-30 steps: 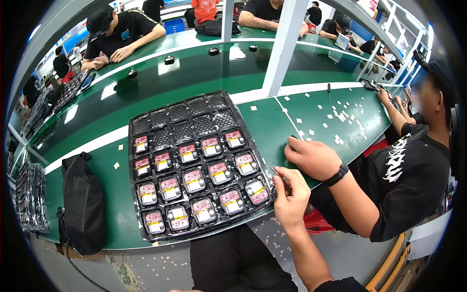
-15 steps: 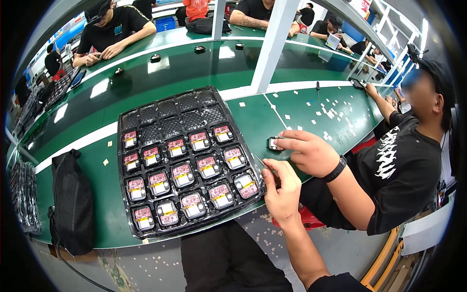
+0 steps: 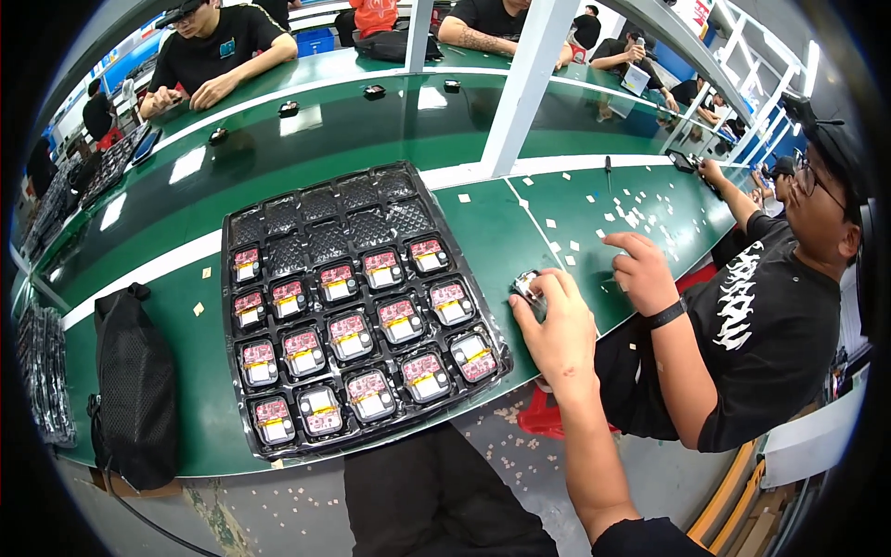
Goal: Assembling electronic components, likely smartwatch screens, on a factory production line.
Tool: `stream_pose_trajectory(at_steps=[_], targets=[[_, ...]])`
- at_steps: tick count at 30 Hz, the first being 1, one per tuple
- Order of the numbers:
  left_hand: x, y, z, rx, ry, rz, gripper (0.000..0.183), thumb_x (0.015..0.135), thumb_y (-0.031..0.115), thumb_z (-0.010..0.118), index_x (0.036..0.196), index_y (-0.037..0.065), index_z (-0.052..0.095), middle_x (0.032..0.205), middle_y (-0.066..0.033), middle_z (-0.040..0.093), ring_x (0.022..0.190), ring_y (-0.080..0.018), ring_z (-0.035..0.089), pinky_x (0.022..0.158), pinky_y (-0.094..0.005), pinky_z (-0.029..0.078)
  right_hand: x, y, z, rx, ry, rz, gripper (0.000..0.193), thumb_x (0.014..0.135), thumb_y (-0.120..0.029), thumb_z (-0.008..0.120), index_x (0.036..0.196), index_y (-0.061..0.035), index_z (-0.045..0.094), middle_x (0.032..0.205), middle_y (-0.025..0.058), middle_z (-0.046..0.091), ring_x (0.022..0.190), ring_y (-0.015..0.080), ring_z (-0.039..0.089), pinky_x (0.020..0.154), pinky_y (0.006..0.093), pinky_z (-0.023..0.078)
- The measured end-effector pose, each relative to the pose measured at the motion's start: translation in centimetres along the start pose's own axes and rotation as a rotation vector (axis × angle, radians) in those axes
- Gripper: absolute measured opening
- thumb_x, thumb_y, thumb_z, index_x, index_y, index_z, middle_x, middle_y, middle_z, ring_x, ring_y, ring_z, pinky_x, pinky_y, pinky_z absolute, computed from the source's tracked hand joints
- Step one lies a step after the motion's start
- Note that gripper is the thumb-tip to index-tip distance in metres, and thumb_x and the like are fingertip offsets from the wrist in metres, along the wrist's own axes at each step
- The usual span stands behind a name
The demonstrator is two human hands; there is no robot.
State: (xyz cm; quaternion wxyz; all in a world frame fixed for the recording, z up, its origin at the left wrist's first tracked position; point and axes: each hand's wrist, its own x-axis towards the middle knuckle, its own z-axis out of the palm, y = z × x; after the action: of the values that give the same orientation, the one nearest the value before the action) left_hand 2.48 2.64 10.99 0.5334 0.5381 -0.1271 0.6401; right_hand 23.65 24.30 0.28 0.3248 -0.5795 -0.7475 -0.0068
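Note:
My right hand (image 3: 559, 325) comes up from the lower right, thumb and fingers closed on a small square electronic device (image 3: 527, 284) at its edge. The device is dark-rimmed with a pale part on top, slightly tilted over the green bench. Left of the hand lies a black plastic tray (image 3: 367, 311) with rows of pockets. Several pockets hold open square device units (image 3: 349, 332) with red circuit boards, silvery-white blocks and yellow tape. Most far pockets hold no unit. My left hand is not in view.
A co-worker's hand (image 3: 643, 271) hovers to the right, near scattered pale chips (image 3: 631, 218). A black bag (image 3: 137, 390) lies at left. A white post (image 3: 524, 93) rises behind the tray. Small black devices (image 3: 374, 91) sit on the far green belt (image 3: 343, 130).
My right hand has moved up and right from the tray's edge and taken hold of the device. The co-worker's hand has drawn back right from it. Devices on the belt have shifted left.

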Motion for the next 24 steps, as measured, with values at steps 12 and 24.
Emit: stream_pose_trajectory(at_steps=[12, 24], targets=[[0.4, -1.3, 0.3, 0.052, 0.149, 0.144, 0.023, 0.099, 0.002, 0.066, 0.113, 0.016, 0.055, 0.061, -0.0100, 0.056, 0.045, -0.0158, 0.040, 0.051, -0.0336, 0.043, -2.6, -2.4, -2.8, 0.524, 0.172, 0.080, 0.021, 0.081, -0.001, 0.078, 0.095, -0.0007, 0.063, 0.113, 0.0131, 0.067, 0.061, 0.0069, 0.050, 0.051, 0.0240, 0.036], [-4.0, -2.9, -1.7, 1.593, 0.302, -0.018, 0.037, 0.079, 0.006, 0.087, 0.108, 0.015, 0.066, 0.118, -0.0133, 0.062, 0.108, -0.0394, 0.067, 0.088, -0.0491, 0.060, -10.3, -9.3, -8.2, 1.373, -0.408, 0.161, 0.036, 0.083, -0.019, 0.086, 0.099, -0.0002, 0.059, 0.128, 0.0234, 0.058, 0.068, 0.0040, 0.051, 0.070, 0.0215, 0.045]])
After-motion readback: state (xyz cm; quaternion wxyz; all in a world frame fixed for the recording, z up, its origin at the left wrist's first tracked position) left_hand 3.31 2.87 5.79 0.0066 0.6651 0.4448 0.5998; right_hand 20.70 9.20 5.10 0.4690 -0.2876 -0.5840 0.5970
